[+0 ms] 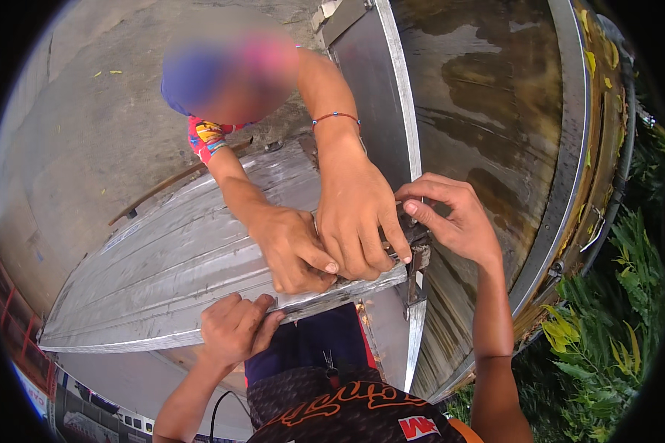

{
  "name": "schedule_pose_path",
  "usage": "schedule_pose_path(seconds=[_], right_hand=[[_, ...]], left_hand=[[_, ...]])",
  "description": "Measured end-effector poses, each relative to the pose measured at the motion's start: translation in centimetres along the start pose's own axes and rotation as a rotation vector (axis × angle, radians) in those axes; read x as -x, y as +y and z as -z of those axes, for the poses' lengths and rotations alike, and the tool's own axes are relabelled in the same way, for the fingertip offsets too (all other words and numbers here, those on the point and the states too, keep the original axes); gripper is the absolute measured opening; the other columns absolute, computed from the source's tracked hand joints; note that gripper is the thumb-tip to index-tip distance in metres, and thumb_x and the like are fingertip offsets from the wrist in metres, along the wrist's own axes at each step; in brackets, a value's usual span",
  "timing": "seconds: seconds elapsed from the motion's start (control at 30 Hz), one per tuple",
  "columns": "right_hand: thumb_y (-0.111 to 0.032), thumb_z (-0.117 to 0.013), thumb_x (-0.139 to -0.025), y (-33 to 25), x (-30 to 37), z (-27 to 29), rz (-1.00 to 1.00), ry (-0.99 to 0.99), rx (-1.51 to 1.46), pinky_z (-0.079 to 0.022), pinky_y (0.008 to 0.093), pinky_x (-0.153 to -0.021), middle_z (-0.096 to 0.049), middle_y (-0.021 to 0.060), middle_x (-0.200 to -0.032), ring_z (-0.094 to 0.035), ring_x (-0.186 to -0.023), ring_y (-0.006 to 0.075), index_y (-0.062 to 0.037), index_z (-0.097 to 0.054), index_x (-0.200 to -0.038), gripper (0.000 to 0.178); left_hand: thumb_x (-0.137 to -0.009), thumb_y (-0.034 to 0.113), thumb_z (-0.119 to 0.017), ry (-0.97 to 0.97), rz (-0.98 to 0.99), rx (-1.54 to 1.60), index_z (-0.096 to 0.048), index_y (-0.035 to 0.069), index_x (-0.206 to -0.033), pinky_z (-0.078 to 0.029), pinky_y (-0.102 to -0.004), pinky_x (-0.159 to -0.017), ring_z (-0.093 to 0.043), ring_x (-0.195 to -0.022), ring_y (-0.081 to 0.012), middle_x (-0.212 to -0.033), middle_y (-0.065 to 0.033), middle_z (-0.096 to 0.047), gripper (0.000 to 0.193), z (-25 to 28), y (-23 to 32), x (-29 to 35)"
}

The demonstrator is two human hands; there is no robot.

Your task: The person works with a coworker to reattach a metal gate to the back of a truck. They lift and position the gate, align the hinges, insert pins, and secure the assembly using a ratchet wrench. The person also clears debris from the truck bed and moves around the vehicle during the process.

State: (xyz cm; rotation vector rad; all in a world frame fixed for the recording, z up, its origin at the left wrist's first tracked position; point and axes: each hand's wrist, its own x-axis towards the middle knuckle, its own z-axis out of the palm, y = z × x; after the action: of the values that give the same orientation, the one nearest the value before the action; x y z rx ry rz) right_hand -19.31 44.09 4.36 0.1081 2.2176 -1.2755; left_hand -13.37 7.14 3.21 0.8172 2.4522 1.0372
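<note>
Left hand [236, 329] clamped over the metal panel's [170, 258] near edge, between two people! Right hand [457, 214] by the corner bracket [419, 264], fingertips close, pinch unclear; probably an aligning step, next needing steady support

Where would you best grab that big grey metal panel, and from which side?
The panel is probably best gripped by its long near edge, from the wearer's side, close to the left hand. It's broad and flat, and that rim faces the wearer; the other person's hands crowd it farther right.
</note>
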Motion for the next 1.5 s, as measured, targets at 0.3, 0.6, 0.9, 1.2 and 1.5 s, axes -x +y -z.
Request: schedule_pose_path(seconds=[0.3, 0.6, 0.9, 1.2, 1.5], right_hand=[[-0.018, -0.067, -0.096, 3.1, -2.8, 0.0, 0.193, -0.411, -0.042, -0.052, 0.0438, -0.079, -0.067, 0.0197, -0.098, -0.066, -0.091, 0.0387, 0.0053, -0.07, -0.107, 0.025], [-0.013, -0.07, -0.091, 3.7, -4.9, -1.2, 0.234, -0.598, -0.097, -0.053, 0.0446, -0.075, -0.073, 0.0215, -0.093, -0.07, -0.088, 0.04, 0.0045, -0.071, -0.107, 0.024], [-0.01, -0.069, -0.088, 0.9, -5.8, -0.2, 0.408, -0.7, 0.032, -0.054, 0.0472, -0.078, -0.072, 0.0189, -0.093, -0.068, -0.089, 0.0408, 0.0014, -0.072, -0.096, 0.014], [-0.005, -0.068, -0.085, 2.4, -6.3, -1.5, 0.5, -0.683, 0.197, -0.055, 0.0461, -0.074, -0.071, 0.0207, -0.087, -0.068, -0.084, 0.0409, 0.003, -0.071, -0.094, 0.012], [-0.007, -0.068, -0.087, 1.4, -7.6, -0.3, 0.45, -0.697, 0.26, -0.055, 0.0478, -0.07, -0.068, 0.0244, -0.079, -0.067, -0.079, 0.0431, 0.005, -0.072, -0.087, 0.013]], left_hand=[[-0.078, 0.02, -0.085, 0.005, -0.037, -0.077, -0.068, 0.001, -0.094, -0.035, -0.0346, -0.041, -0.046, -0.047, -0.0209, -0.062, -0.0041, -0.054, 0.029, 0.0, 0.1, 0.0], [-0.08, 0.02, -0.083, 0.015, -0.024, -0.098, -0.068, 0.0, -0.093, -0.035, -0.0343, -0.042, -0.045, -0.047, -0.0208, -0.062, -0.0042, -0.054, 0.029, -0.2, 0.3, -0.2], [-0.08, 0.022, -0.084, 0.035, -0.018, -0.107, -0.068, 0.0, -0.094, -0.033, -0.0334, -0.042, -0.043, -0.047, -0.0198, -0.061, -0.0034, -0.052, 0.03, -0.6, 0.3, 0.1], [-0.081, 0.024, -0.083, 0.022, 0.002, -0.128, -0.069, 0.001, -0.095, -0.033, -0.033, -0.042, -0.044, -0.047, -0.0194, -0.06, -0.0026, -0.049, 0.031, -0.6, 0.5, 0.1], [-0.081, 0.023, -0.082, 0.036, -0.021, -0.132, -0.068, 0.0, -0.096, -0.035, -0.0334, -0.042, -0.046, -0.047, -0.0203, -0.062, -0.0034, -0.052, 0.03, -0.8, 0.6, 0.0]])
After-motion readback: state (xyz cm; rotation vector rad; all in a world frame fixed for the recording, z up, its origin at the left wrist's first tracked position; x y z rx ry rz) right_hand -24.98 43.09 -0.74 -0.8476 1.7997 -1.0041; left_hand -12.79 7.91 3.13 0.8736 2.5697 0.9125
